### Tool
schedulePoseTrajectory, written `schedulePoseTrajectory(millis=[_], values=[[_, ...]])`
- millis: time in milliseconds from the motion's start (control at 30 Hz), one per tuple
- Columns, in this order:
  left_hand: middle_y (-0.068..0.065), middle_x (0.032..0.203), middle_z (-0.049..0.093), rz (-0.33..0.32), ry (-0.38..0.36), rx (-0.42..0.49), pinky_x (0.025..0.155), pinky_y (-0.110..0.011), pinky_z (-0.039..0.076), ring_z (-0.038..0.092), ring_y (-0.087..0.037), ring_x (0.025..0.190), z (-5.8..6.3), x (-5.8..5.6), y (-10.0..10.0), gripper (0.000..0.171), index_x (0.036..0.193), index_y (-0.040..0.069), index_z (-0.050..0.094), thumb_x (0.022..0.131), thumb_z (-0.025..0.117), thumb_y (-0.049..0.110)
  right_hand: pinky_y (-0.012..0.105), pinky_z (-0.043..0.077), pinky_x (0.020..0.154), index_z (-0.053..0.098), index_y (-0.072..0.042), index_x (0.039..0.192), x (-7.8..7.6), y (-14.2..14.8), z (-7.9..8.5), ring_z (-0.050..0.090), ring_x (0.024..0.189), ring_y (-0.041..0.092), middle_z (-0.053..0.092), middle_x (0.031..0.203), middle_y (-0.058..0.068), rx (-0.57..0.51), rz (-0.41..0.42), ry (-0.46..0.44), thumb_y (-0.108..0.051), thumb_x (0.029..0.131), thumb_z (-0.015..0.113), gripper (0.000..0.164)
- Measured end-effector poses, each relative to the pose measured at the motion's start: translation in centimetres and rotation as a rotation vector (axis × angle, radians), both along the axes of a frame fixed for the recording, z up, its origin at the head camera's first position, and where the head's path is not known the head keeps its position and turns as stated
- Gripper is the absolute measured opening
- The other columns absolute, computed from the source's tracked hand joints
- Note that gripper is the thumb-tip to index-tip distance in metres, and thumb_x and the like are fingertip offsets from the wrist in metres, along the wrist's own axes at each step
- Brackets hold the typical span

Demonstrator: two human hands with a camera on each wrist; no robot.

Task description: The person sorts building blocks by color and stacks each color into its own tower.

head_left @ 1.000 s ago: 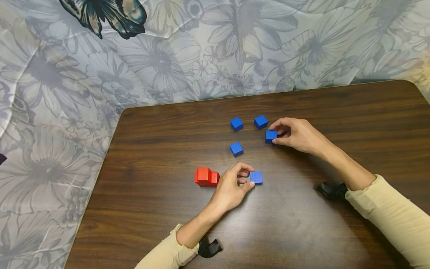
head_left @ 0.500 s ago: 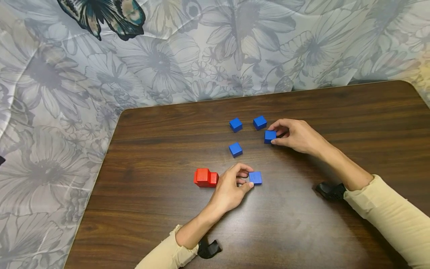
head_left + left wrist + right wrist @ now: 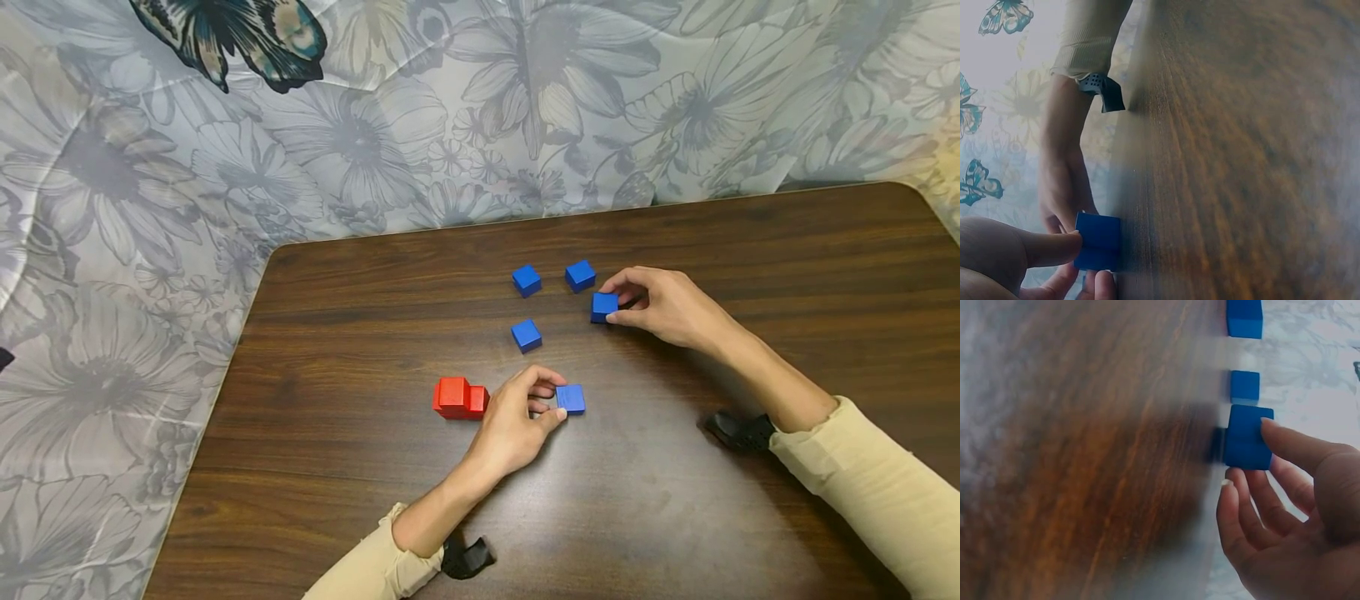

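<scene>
In the head view my left hand [image 3: 513, 421] pinches a blue cube [image 3: 570, 399] between thumb and fingers near the middle of the table. The left wrist view shows the thumb pressed on one face of that cube [image 3: 1099, 240]. Farther back and to the right, my right hand [image 3: 671, 308] pinches another blue cube [image 3: 604, 307]. Its thumb lies on the near side of the cube [image 3: 1249, 437] in the right wrist view, and a dark shadow falls on the table beside it. Just left of my left hand are red blocks [image 3: 453, 396], one standing taller than its neighbour.
Three loose blue cubes lie on the brown wooden table [image 3: 337, 333]: one at back left [image 3: 527, 281], one behind the right hand's cube [image 3: 580, 276], one nearer the left hand [image 3: 527, 336]. A flowered cloth [image 3: 360, 142] hangs behind the table. Both wrists wear black straps.
Both hands keep hold of their blue cubes in nearly the same places. Only a slight shift of the whole head view shows.
</scene>
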State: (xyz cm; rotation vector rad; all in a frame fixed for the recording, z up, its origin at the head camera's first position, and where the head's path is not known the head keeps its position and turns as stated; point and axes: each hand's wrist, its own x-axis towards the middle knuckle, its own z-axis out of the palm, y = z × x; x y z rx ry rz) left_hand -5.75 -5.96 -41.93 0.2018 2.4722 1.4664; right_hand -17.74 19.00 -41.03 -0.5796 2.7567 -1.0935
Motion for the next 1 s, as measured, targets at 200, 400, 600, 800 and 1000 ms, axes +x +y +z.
schedulePoseTrajectory(millis=[200,400,600,800,1000], values=[[0.0,0.109,0.064,0.005,-0.014,-0.004,0.081,-0.021,0.052,0.063,-0.008,0.088,0.0,0.0,0.0,0.034,0.115,0.018,0.066,0.086,0.077,0.004,0.027,0.051,0.072,0.07,-0.01,0.111,0.6,0.1,0.5,0.066,0.091,0.02,0.07,0.1,0.005,-0.013,0.004,0.016,-0.011,0.084,0.081,0.03],[-0.001,0.109,0.065,0.008,-0.017,-0.006,0.08,-0.022,0.052,0.063,-0.007,0.086,0.0,0.1,0.1,0.034,0.115,0.019,0.067,0.086,0.077,0.005,0.024,0.049,0.069,0.071,-0.013,0.113,1.6,0.2,0.9,0.064,0.09,0.018,0.069,0.101,0.001,-0.021,-0.015,0.013,-0.013,0.084,0.081,0.031],[-0.001,0.108,0.065,0.007,-0.01,-0.006,0.08,-0.022,0.053,0.064,-0.008,0.086,0.1,0.0,0.1,0.033,0.114,0.018,0.067,0.086,0.077,0.004,0.024,0.052,0.072,0.071,-0.012,0.113,2.6,0.3,1.0,0.064,0.089,0.015,0.069,0.102,0.001,-0.041,0.032,0.066,-0.014,0.085,0.081,0.03],[-0.001,0.108,0.066,0.006,-0.006,-0.004,0.08,-0.022,0.053,0.064,-0.007,0.086,0.1,-0.1,0.1,0.034,0.114,0.018,0.067,0.085,0.077,0.004,0.028,0.055,0.075,0.071,-0.013,0.113,3.5,0.3,1.0,0.065,0.089,0.014,0.069,0.102,0.0,-0.063,0.042,0.055,-0.014,0.084,0.082,0.031],[0.0,0.108,0.066,0.009,-0.007,-0.001,0.081,-0.023,0.053,0.064,-0.008,0.088,0.0,-0.1,0.1,0.034,0.114,0.019,0.067,0.085,0.077,0.004,0.026,0.056,0.076,0.071,-0.014,0.112,4.3,0.2,0.9,0.066,0.089,0.013,0.069,0.103,-0.002,-0.074,0.059,0.059,-0.012,0.083,0.082,0.032]])
